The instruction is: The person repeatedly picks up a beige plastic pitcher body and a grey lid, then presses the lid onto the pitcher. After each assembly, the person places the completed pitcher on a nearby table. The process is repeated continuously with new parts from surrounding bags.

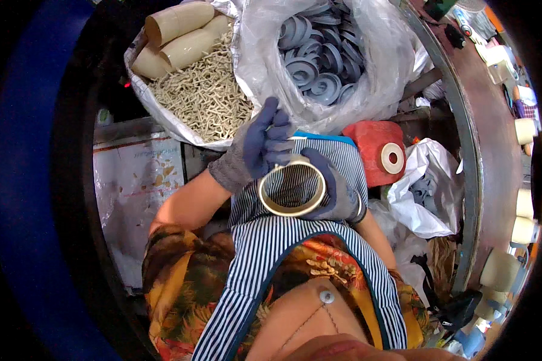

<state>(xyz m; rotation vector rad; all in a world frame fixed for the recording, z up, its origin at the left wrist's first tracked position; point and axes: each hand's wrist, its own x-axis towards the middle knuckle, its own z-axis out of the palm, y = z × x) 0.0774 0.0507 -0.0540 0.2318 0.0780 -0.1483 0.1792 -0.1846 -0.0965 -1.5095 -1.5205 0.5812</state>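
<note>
In the middle of the frame, the right hand wraps around a cream tube. The left hand pinches its top rim with bent fingers.

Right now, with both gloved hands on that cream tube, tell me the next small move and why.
Probably press the small piece pinched in the left hand down onto the rim of the cream tube. The right hand already cradles the tube with its open end up, and the left fingertips sit right at the far rim, so only a short push seems left. What the piece is, I cannot tell.
</note>
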